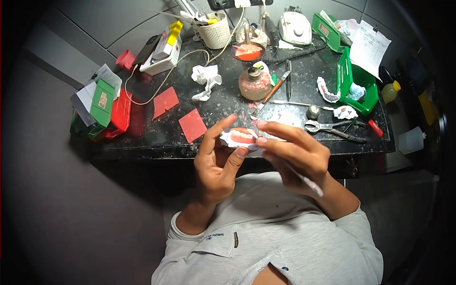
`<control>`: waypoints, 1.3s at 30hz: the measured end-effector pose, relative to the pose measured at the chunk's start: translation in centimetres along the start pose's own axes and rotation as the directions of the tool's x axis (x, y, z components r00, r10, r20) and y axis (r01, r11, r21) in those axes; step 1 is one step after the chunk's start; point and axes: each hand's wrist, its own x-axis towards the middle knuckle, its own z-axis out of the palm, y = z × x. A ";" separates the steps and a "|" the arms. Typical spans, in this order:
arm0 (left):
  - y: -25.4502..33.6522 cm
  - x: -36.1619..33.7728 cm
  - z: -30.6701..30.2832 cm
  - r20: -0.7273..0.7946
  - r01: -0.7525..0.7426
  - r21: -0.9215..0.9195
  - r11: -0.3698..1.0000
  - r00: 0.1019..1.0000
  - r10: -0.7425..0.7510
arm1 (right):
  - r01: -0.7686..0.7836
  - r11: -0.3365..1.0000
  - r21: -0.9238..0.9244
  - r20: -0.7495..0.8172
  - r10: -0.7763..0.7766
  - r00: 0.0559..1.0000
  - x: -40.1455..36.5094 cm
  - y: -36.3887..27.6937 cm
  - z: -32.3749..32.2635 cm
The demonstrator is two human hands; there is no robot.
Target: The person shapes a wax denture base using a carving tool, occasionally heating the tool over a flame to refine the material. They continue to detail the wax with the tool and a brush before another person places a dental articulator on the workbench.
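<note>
A white dental cast [241, 138] with pink wax and a row of teeth is held over the front edge of the bench. My left hand [219, 164] grips its left side, thumb in front and fingers behind. At its right side, my right hand [299, 154] holds a slim tool [308, 183], whose handle slants down toward my chest. The tool's tip is hidden near the cast. Behind the hands stand a round glass burner [255, 83] and a red-handled knife [277, 90].
Pink wax sheets [193, 125] and crumpled tissue [206, 81] lie on the dark bench [137, 151] at left. Pliers [332, 128], a metal ball-shaped piece [313, 112] and a green bin [363, 102] are at right. A cable [164, 88] crosses the back left.
</note>
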 end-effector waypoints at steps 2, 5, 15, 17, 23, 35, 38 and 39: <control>0.3 -0.2 0.1 -0.006 -0.112 0.112 0.987 0.994 0.113 | 0.060 0.998 0.021 -0.019 -0.060 0.998 -0.3 0.1 0.8; 0.3 -0.3 0.8 -0.066 -0.149 0.075 0.986 0.986 0.154 | 0.095 0.995 -0.017 0.003 -0.095 0.995 -0.6 -0.1 1.0; 0.0 -0.9 0.3 0.008 -0.229 0.159 0.960 0.973 0.231 | 0.140 0.990 -0.024 0.012 -0.139 0.990 -0.2 -0.2 1.3; -0.3 -0.9 0.3 -0.004 -0.246 0.210 0.946 0.968 0.252 | 0.140 0.990 -0.029 0.014 -0.140 0.990 -0.1 -0.3 1.2; 0.1 -0.8 0.4 -0.002 -0.255 0.259 0.932 0.964 0.265 | 0.133 0.991 -0.026 0.020 -0.133 0.991 -0.1 -0.2 1.1; 0.8 -0.6 0.1 0.018 -0.200 0.164 0.966 0.980 0.200 | 0.079 0.997 0.000 0.037 -0.079 0.996 -0.4 -0.2 0.9; 0.8 -0.6 0.7 -0.059 -0.178 0.170 0.969 0.980 0.191 | 0.072 0.997 0.009 0.035 -0.072 0.997 -0.4 -0.2 0.9; 0.8 -0.7 0.6 -0.059 -0.178 0.170 0.969 0.980 0.190 | 0.072 0.997 0.014 0.027 -0.073 0.997 -0.4 -0.3 1.0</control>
